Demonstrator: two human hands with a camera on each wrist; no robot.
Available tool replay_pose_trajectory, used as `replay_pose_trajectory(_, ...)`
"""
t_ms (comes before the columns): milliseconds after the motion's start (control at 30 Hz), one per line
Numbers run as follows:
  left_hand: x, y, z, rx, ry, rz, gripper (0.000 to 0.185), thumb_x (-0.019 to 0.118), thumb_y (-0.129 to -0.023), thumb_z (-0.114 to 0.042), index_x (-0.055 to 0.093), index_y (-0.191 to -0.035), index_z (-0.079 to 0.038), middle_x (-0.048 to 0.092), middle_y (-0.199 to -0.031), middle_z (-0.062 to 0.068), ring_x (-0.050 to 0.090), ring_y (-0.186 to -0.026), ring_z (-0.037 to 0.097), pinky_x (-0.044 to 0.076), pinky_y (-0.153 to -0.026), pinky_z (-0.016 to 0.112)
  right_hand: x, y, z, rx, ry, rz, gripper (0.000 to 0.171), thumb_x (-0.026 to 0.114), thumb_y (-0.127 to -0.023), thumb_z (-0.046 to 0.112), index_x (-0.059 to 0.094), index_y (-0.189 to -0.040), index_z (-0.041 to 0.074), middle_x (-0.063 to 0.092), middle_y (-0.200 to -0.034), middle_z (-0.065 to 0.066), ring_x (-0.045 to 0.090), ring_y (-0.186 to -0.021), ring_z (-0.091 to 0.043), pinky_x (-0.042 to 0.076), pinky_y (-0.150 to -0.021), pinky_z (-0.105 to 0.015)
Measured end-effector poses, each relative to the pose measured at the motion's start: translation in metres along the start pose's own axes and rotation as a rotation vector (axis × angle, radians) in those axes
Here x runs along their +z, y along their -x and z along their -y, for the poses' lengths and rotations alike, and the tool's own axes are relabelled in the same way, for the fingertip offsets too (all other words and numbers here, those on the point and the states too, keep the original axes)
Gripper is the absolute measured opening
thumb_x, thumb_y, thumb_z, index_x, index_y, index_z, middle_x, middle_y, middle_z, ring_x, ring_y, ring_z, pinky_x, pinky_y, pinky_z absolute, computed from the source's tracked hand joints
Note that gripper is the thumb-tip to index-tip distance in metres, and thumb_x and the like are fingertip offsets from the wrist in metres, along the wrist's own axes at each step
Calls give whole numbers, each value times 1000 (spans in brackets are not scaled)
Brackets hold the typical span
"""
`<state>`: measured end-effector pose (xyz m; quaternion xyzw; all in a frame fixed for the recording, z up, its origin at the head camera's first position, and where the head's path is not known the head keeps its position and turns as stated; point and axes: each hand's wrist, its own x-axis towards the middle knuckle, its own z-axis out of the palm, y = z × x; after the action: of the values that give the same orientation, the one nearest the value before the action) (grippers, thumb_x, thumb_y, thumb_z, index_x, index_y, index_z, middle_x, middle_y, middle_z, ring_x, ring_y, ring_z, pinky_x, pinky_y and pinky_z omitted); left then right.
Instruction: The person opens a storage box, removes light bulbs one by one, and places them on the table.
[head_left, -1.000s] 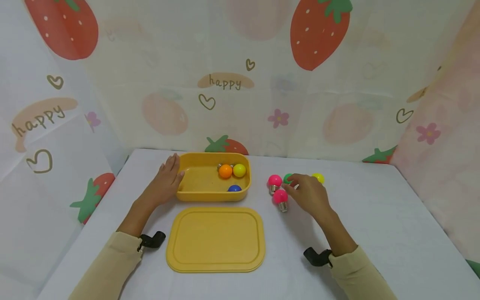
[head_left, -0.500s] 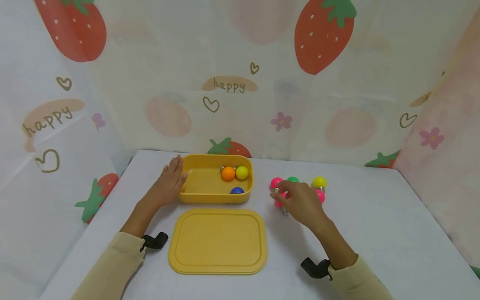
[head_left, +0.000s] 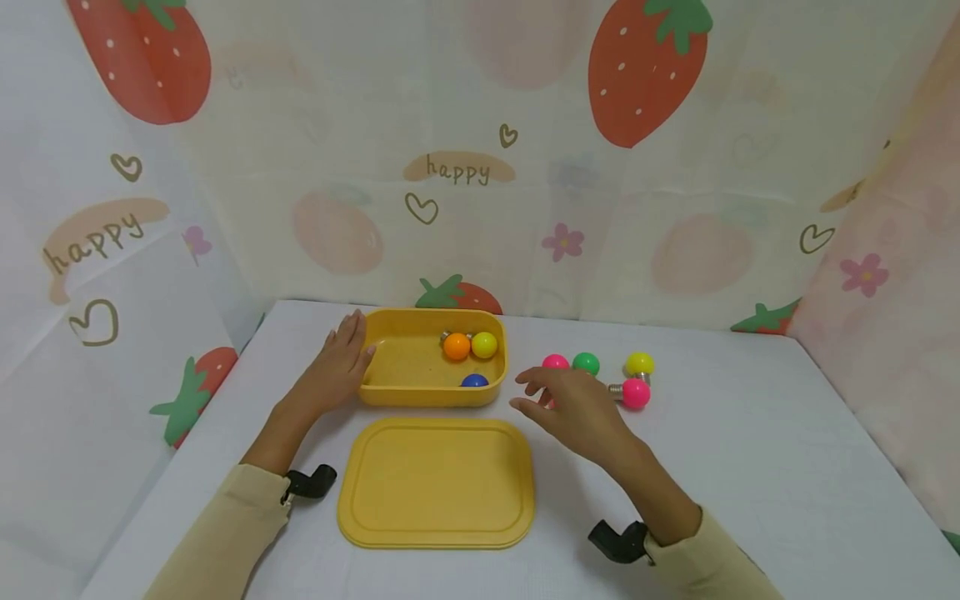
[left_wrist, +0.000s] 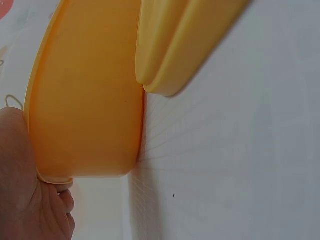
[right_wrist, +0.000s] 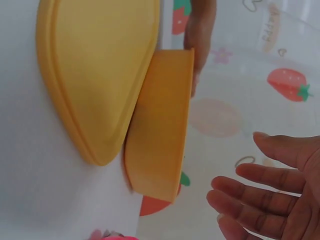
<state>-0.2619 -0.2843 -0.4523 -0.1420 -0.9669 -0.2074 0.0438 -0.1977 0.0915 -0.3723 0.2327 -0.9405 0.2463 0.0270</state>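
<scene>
My left hand (head_left: 335, 371) holds the left end of an open yellow plastic box (head_left: 427, 398), its thumb over the rim and its fingers along the outer wall. Inside the box lie an orange light bulb (head_left: 456, 346), a yellow bulb (head_left: 484, 345) and a blue bulb (head_left: 474, 381). Nothing is in my right hand (head_left: 581, 412), which hovers with spread, relaxed fingers between the box and the loose bulbs. Beyond it are a pink bulb (head_left: 556, 362) and a green bulb (head_left: 586, 363); another pink bulb is mostly hidden behind the fingers. In the right wrist view the palm (right_wrist: 310, 205) is bare.
A flat yellow lid (head_left: 435, 483) lies on the white table in front of the box. Further right, a yellow bulb (head_left: 640, 364) stands near a pink bulb (head_left: 636, 393). Printed cloth (head_left: 465, 100) hangs behind the table and at both sides.
My right hand has moved left and toward me from the green bulb, its fingers spreading apart. The pink bulb at the right has come into view. My left hand stays at the box.
</scene>
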Motion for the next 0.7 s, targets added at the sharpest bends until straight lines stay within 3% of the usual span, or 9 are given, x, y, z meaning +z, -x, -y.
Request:
replay_pose_trajectory(333, -2, 0, -2, 4, -2, 9, 66, 28, -113, -29, 3, -156, 14, 0, -166, 29, -1, -154, 44, 2, -122, 58, -3, -8, 20, -33, 18, 23, 35, 78, -91, 34, 74, -122, 17, 74, -96, 6, 65, -85, -11, 54, -66, -23)
replay_pose_trajectory(700, -1, -1, 0, 7, -10, 1, 66, 28, -113, -29, 4, -156, 14, 1, -166, 30, 1, -153, 45, 3, -122, 59, -13, -23, 44, -161, 5, 27, 36, 78, -91, 34, 75, -120, 14, 75, -102, 4, 65, -86, -11, 53, -66, -21)
